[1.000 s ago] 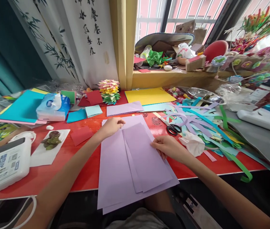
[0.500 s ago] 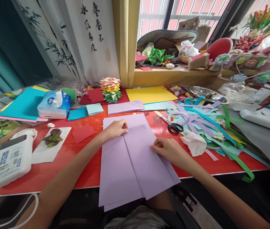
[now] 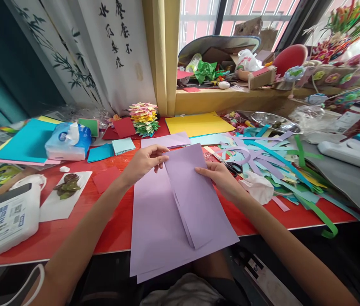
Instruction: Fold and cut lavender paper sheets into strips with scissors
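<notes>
A stack of large lilac paper sheets (image 3: 154, 229) lies on the red table (image 3: 116, 225) and hangs over its front edge. On top sits a narrower folded lilac sheet (image 3: 189, 191). My left hand (image 3: 143, 161) pinches this sheet's upper left corner. At the sheet's upper right edge, my right hand (image 3: 220, 176) grips it, fingers closed on the paper. The sheet's top end is lifted off the stack.
Black-handled scissors (image 3: 232, 166) and a crumpled white tissue (image 3: 258, 187) lie right of my right hand, beside a heap of coloured paper strips (image 3: 272, 157). Red paper square (image 3: 105, 178), tissue pack (image 3: 68, 142), white bottle (image 3: 9, 219) on the left. Yellow sheet (image 3: 197, 124) behind.
Both hands moved up and away from me, raising the top end of the narrow lilac sheet. My right hand shifted from the sheet's mid edge to its upper right edge.
</notes>
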Tool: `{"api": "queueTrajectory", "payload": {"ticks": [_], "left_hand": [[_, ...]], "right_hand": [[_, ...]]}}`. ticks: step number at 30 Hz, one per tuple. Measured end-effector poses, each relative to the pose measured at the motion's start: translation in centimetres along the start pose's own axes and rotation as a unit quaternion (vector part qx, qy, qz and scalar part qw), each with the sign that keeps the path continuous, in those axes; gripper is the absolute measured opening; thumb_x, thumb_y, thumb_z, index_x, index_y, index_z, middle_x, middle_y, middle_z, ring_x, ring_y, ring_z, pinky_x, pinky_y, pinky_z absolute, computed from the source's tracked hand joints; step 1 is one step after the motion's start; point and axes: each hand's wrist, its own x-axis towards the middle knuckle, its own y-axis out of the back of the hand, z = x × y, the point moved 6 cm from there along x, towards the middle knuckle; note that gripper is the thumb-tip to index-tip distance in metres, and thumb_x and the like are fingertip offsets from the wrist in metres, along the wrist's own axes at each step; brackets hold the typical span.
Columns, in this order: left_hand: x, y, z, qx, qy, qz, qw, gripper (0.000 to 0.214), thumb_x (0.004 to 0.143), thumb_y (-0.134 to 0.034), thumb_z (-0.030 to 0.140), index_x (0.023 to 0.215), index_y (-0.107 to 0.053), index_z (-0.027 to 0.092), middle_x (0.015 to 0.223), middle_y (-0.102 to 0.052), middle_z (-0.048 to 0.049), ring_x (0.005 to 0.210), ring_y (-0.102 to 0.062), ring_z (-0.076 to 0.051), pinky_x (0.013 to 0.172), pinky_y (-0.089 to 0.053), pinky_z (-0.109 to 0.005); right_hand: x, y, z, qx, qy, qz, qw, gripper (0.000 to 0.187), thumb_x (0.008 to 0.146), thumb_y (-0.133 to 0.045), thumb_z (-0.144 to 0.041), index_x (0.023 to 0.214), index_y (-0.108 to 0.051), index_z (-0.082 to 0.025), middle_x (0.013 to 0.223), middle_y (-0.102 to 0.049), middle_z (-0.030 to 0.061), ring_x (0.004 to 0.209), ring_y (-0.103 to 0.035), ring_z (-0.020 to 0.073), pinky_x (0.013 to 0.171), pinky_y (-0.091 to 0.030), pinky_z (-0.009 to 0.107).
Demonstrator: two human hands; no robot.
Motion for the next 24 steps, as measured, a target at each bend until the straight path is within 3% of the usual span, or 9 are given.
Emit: {"api": "queueTrajectory", "payload": {"ticks": [13, 24], "left_hand": [[-0.6, -0.3, 1.1, -0.044, -0.012, 0.044, 0.998, 0.031, 0.076, -0.062, 0.029, 0.102, -0.063, 0.013, 0.063, -0.06, -0.001, 0.056, -0.057, -0.012, 0.053, -0.05, -0.025], [-1.0, -0.3, 1.7, -0.032, -0.031, 0.043, 0.998, 0.03, 0.077, -0.06, 0.028, 0.103, -0.063, 0.014, 0.065, -0.059, -0.0007, 0.058, -0.057, -0.012, 0.055, -0.05, -0.026]], "right_hand": [[-0.6, -0.1, 0.0, 0.014, 0.019, 0.017, 1.0, 0.025, 0.07, -0.069, -0.036, 0.084, -0.066, -0.016, 0.081, -0.068, 0.0046, 0.065, -0.062, 0.0143, 0.057, -0.049, 0.024], [-0.7, 0.3, 0.1, 0.005, 0.032, 0.045, 0.998, 0.026, 0.069, -0.069, -0.039, 0.083, -0.066, -0.017, 0.083, -0.068, 0.005, 0.07, -0.063, 0.0171, 0.059, -0.05, 0.027]]}}
